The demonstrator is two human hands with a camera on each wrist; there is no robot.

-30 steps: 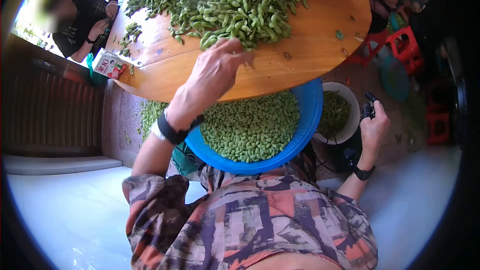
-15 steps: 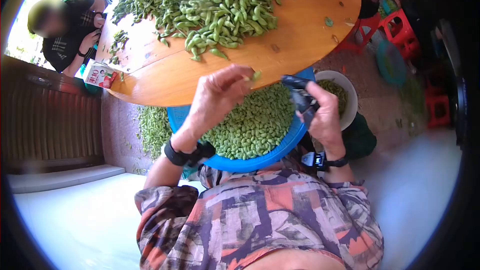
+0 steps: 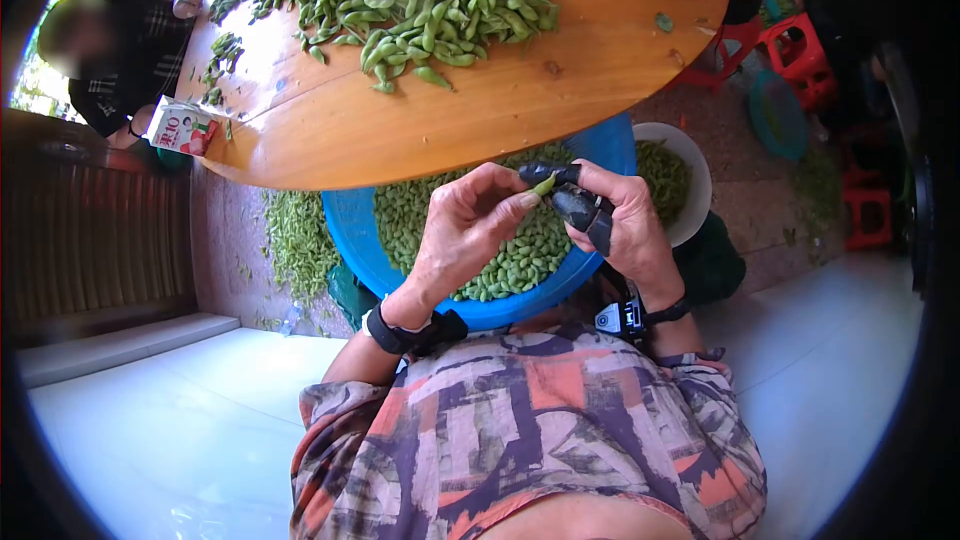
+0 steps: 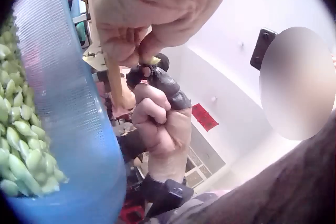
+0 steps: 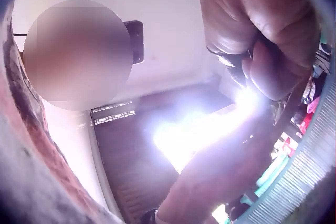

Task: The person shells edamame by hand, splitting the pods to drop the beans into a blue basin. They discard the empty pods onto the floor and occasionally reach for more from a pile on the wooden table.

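Over a blue basin [image 3: 348,245] of shelled green beans [image 3: 525,258], both hands meet at one green soybean pod [image 3: 544,186]. My left hand [image 3: 458,235] pinches the pod between thumb and fingertips. Black coverings [image 3: 575,206] sit on the thumb and forefinger of my right hand [image 3: 637,230], which grips the pod's other end. In the left wrist view the pod's pale tip [image 4: 153,60] shows between the left fingertips and the black coverings, while the other right fingers curl into the palm. The right wrist view hides the pod behind the hand.
A wooden table [image 3: 600,70] bears a large pile of pods [image 3: 430,0] and a carton [image 3: 180,127]. To the right are a white bucket [image 3: 702,180] and red stools [image 3: 800,52]. Green pods or husks [image 3: 298,240] lie on the floor at left. Another person [image 3: 130,50] sits at the table.
My left hand has come back from the pile on the table with a pod, down over the basin. The right hand has swung in from the right side and met it there.
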